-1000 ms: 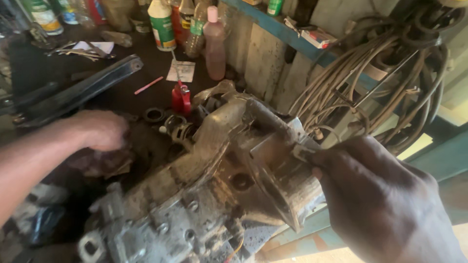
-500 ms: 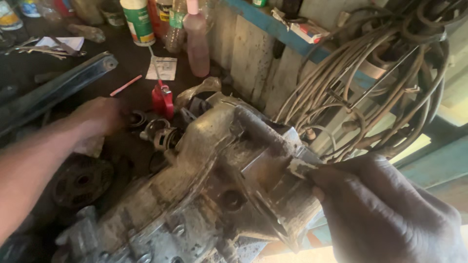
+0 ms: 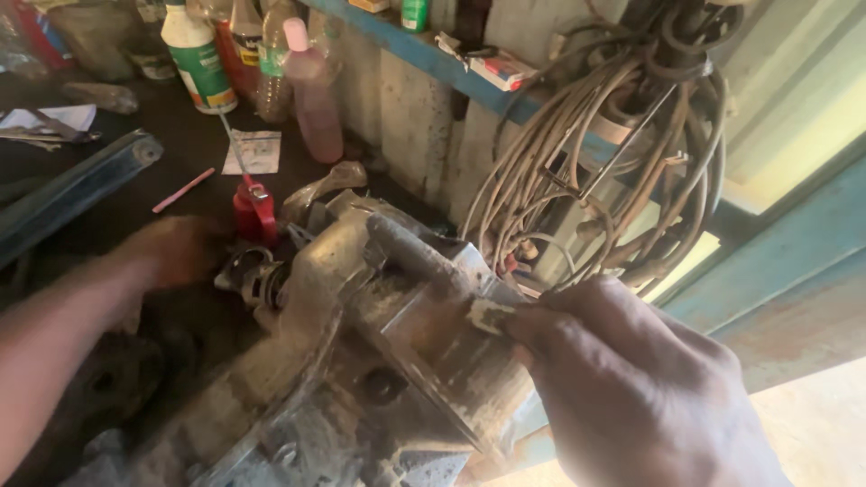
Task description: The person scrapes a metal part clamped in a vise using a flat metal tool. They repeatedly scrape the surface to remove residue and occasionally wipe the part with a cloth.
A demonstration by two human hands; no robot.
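Greasy metal housing (image 3: pixel 379 379) across the lower centre, on a dark bench (image 3: pixel 180 153). Right hand (image 3: pixel 631 388), lower right, fingers narrowed and pinched on a small pale scrap (image 3: pixel 490 316) at the housing's edge. Left hand (image 3: pixel 176 248), centre left, blurred, just beside a round fitting (image 3: pixel 257 275) at the housing's end; grip impossible to tell. Red can (image 3: pixel 255 212) behind it. Bottles (image 3: pixel 262 63) along the upper left, pink one (image 3: pixel 316 95) nearest. Coiled cables (image 3: pixel 622 153) hanging upper right, above the housing. Dark bar (image 3: pixel 81 185) at far left. Housing's lower end cut off by the frame.
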